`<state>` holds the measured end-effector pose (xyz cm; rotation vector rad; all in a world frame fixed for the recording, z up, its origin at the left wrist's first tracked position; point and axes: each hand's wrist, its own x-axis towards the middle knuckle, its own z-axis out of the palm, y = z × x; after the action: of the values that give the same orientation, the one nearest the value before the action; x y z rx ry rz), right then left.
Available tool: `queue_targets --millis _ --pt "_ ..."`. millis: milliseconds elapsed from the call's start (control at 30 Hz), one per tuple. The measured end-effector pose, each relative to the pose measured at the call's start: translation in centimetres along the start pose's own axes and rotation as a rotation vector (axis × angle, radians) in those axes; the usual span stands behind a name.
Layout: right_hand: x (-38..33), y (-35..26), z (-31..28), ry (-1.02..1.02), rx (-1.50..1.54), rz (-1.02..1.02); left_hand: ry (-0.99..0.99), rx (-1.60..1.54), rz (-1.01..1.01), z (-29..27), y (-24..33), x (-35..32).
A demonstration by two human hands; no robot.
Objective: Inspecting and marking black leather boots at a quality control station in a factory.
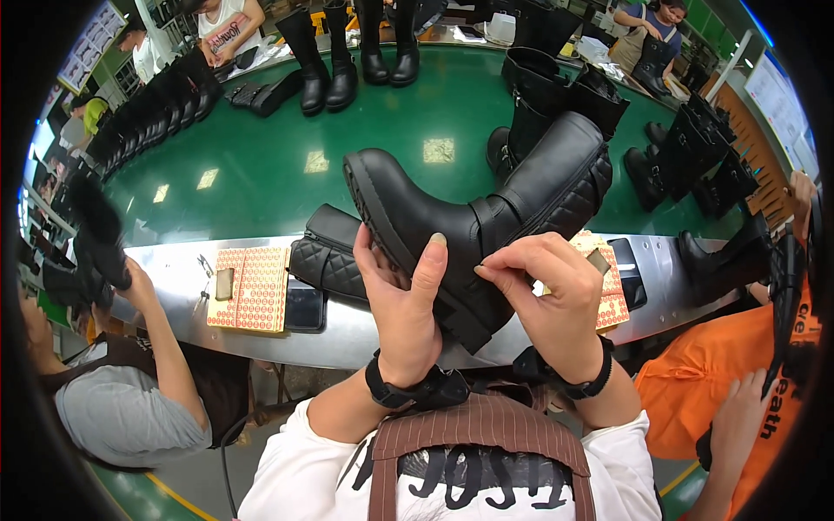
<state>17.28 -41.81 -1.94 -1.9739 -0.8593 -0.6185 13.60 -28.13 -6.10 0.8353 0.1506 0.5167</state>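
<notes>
A tall black boot (417,204) with ankle straps and a quilted shaft panel is held up in front of me, tilted, its toe to the upper left and its shaft to the upper right. My left hand (404,304) grips it around the foot, thumb on the side and fingers under the sole. Close to the ankle, my right hand (556,282) is closed in a pinch at the boot's surface; anything between its fingertips is too small to make out. Behind the held boot, another quilted black boot (326,252) lies on the metal table edge (165,265).
Red-patterned yellow sheets (248,304) carry a small dark block (225,284), beside a dark phone (306,308). More boots stand on the green table (382,122). Co-workers hold boots at my left (130,417) and, in orange, at my right (695,382).
</notes>
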Motion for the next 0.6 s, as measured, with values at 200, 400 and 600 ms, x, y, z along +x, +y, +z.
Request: queue_targets --millis 200,400,600 --pt "-0.6 -0.4 0.7 0.031 -0.061 0.016 0.014 -0.004 0.013 0.4 -0.3 -0.2" --pt "-1.0 -0.1 1.1 -0.034 -0.143 0.009 0.019 0.013 0.037 0.5 -0.6 -0.4" --pt "-0.5 0.4 -0.5 -0.162 0.225 0.291 -0.003 0.017 0.036 0.3 -0.5 -0.2"
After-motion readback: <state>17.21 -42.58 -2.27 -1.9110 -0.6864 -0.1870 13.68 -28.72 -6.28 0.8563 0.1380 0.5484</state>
